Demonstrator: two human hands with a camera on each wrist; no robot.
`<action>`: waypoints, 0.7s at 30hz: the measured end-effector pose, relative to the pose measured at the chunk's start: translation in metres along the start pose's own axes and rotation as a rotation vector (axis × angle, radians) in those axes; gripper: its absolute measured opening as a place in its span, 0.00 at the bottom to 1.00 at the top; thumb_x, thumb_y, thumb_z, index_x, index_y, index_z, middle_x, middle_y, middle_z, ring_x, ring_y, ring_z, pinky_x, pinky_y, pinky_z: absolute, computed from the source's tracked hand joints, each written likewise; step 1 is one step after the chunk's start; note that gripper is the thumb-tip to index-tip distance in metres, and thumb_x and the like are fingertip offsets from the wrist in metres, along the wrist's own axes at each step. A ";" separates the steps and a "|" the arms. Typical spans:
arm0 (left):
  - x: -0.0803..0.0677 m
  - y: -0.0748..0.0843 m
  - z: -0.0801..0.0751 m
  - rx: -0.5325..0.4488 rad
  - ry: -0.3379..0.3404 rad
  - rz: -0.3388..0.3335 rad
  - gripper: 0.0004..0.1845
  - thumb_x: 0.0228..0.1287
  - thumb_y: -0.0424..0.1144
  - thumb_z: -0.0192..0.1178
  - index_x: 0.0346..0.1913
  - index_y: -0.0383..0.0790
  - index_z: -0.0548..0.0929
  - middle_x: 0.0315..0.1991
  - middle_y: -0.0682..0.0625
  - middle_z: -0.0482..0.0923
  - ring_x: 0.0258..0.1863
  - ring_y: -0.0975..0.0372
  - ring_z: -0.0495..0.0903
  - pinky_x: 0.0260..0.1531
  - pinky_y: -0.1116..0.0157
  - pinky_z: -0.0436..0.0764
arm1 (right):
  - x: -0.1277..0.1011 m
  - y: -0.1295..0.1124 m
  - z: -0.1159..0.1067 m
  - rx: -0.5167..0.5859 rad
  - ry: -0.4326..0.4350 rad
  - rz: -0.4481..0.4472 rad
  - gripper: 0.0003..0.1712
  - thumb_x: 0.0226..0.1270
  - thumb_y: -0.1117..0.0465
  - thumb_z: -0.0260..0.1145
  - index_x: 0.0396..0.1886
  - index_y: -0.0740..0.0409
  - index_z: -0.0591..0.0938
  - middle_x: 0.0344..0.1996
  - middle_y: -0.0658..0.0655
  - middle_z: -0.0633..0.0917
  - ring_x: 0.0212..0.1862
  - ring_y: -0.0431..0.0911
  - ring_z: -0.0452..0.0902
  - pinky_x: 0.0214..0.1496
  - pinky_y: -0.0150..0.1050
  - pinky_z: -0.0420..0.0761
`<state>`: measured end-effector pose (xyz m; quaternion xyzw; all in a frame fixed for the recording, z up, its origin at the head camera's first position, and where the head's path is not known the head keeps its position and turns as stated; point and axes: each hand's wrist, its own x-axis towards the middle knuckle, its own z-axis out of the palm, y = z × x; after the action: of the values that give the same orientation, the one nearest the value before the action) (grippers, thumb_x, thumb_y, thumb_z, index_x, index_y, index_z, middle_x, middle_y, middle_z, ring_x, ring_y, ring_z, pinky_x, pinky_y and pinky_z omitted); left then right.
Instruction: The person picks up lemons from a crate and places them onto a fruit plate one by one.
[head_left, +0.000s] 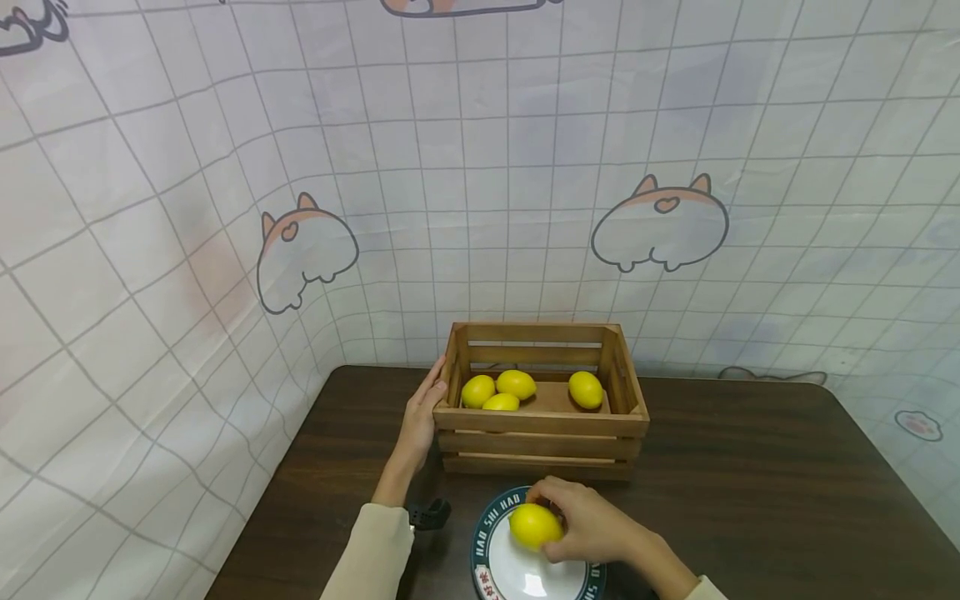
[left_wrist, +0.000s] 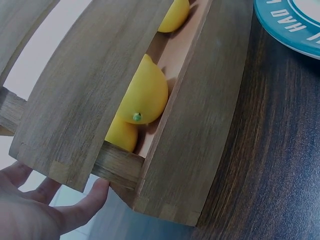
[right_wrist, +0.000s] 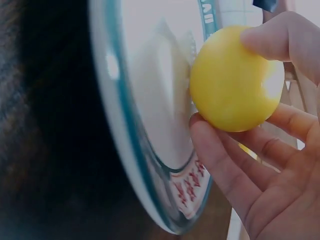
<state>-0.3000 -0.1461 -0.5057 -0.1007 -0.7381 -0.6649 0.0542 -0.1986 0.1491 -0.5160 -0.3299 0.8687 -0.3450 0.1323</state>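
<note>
In the head view my right hand (head_left: pixel 592 521) pinches a yellow lemon (head_left: pixel 535 526) over a white plate (head_left: pixel 504 575) with a dark teal lettered rim. The right wrist view has the thumb on one side of that lemon (right_wrist: pixel 235 80) and fingers on the other, close to the plate's surface (right_wrist: pixel 155 90). My left hand (head_left: pixel 417 421) rests against the left end of a slatted wooden crate (head_left: pixel 540 423), its fingers fairly straight. Several lemons (head_left: pixel 516 384) lie inside the crate, most at its left and one lemon (head_left: pixel 586 390) at its right.
The crate stands near the back of a dark wooden table (head_left: pixel 735 483), with the plate in front of it. A white grid-patterned cloth (head_left: pixel 525 167) hangs behind and at the left. A black band (head_left: pixel 430 515) is at my left wrist.
</note>
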 end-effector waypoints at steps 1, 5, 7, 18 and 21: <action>0.000 0.000 0.000 0.000 0.001 0.001 0.27 0.83 0.52 0.40 0.81 0.62 0.59 0.83 0.55 0.51 0.83 0.51 0.47 0.80 0.39 0.44 | 0.000 0.000 0.001 -0.002 -0.001 -0.003 0.29 0.51 0.55 0.76 0.56 0.42 0.79 0.46 0.39 0.79 0.42 0.34 0.73 0.45 0.31 0.77; 0.000 0.000 0.000 -0.001 -0.002 0.006 0.27 0.84 0.52 0.39 0.81 0.61 0.59 0.83 0.53 0.50 0.84 0.50 0.46 0.79 0.38 0.43 | 0.001 0.001 0.005 -0.003 -0.003 -0.010 0.29 0.51 0.56 0.76 0.56 0.41 0.79 0.46 0.38 0.79 0.42 0.33 0.73 0.46 0.31 0.77; 0.000 0.000 0.000 0.000 0.000 0.005 0.27 0.84 0.52 0.39 0.81 0.60 0.59 0.84 0.53 0.50 0.84 0.51 0.46 0.80 0.39 0.43 | 0.001 0.000 0.005 -0.001 -0.005 -0.010 0.30 0.51 0.56 0.76 0.56 0.41 0.79 0.45 0.38 0.78 0.42 0.34 0.73 0.46 0.31 0.77; -0.001 0.002 0.001 -0.004 0.003 -0.006 0.27 0.84 0.52 0.40 0.81 0.61 0.59 0.83 0.54 0.51 0.83 0.51 0.47 0.80 0.40 0.46 | 0.003 -0.003 0.006 -0.005 -0.019 0.011 0.31 0.55 0.52 0.76 0.60 0.44 0.79 0.48 0.39 0.78 0.44 0.33 0.73 0.49 0.31 0.78; 0.000 0.002 0.001 -0.005 0.000 -0.006 0.27 0.84 0.52 0.40 0.81 0.61 0.59 0.83 0.53 0.50 0.83 0.51 0.47 0.80 0.40 0.46 | 0.003 -0.005 0.005 0.000 -0.023 0.016 0.32 0.57 0.50 0.76 0.62 0.46 0.79 0.49 0.40 0.79 0.45 0.33 0.73 0.50 0.32 0.79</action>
<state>-0.2995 -0.1453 -0.5043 -0.0988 -0.7367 -0.6669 0.0519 -0.1960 0.1421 -0.5167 -0.3270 0.8696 -0.3403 0.1450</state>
